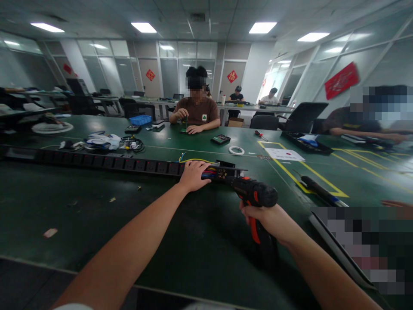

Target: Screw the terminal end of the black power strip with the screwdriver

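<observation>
A long black power strip (pixel 129 164) with a row of sockets lies across the green table. Over it, near its right end, my left hand (pixel 194 175) is closed with the thumb on the near side. Coloured wires (pixel 211 171) show in the opened end just right of that hand. My right hand (pixel 263 215) grips a black and orange cordless drill (pixel 254 192), held upright by its handle. The drill's front points left at the strip's open end; whether its bit touches anything there I cannot tell. A yellow-green wire (pixel 195 160) sticks up behind my left hand.
Across the table (pixel 155 241) a person (pixel 201 110) works with a green screwdriver. A white tape roll (pixel 236 150), hard drive (pixel 221 139), long black tool (pixel 322 191) and black tray (pixel 306 142) lie around. Cables and bags (pixel 106 141) sit at left; another person is at right.
</observation>
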### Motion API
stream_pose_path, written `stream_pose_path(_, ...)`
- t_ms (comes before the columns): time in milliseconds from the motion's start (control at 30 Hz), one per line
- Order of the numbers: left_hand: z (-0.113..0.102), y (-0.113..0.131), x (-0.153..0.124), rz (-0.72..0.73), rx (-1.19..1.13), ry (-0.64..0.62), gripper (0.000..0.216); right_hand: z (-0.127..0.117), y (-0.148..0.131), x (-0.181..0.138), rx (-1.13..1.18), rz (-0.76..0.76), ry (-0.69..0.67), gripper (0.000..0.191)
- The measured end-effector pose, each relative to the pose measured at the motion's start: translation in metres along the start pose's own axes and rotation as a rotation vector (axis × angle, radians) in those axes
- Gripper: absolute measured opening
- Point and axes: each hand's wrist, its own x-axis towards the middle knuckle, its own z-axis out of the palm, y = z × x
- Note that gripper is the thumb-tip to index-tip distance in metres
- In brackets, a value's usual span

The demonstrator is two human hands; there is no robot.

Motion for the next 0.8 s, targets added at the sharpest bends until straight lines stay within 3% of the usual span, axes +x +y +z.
stream_pose_path(800, -0.0006, 0.0017, 0.0008, -0.011, -0.006, -0.015, 0.063, 0.0001, 0.002, 0.0012, 0.004, -0.026, -0.031, 0.006)
